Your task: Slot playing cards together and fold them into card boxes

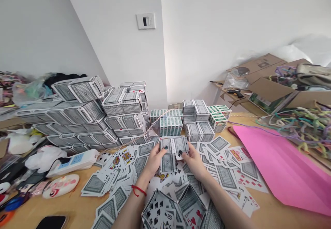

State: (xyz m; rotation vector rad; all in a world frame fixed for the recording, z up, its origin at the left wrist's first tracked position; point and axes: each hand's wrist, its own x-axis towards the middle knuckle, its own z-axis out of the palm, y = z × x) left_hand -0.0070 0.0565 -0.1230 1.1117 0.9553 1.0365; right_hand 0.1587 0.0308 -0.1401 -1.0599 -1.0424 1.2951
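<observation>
My left hand [155, 158] and my right hand [192, 158] grip a piece made of grey-backed playing cards [167, 153] from either side, above the loose cards. The left thumb presses on its patterned face. Under the right thumb a card corner with a black pip sticks out. Directly below, near my forearms, sits an open-topped box shape built from cards [157, 208], with spades and hearts showing on its inner walls. Loose playing cards [116, 167] lie spread on both sides of my hands.
Stacked card blocks [88, 113] rise at the left, with a smaller stack [199, 129] ahead. Green-and-white card packs [170, 125] stand beside it. A pink sheet [281, 167] lies right. At left are a power strip [74, 163], a mouse [60, 186] and a phone [51, 222].
</observation>
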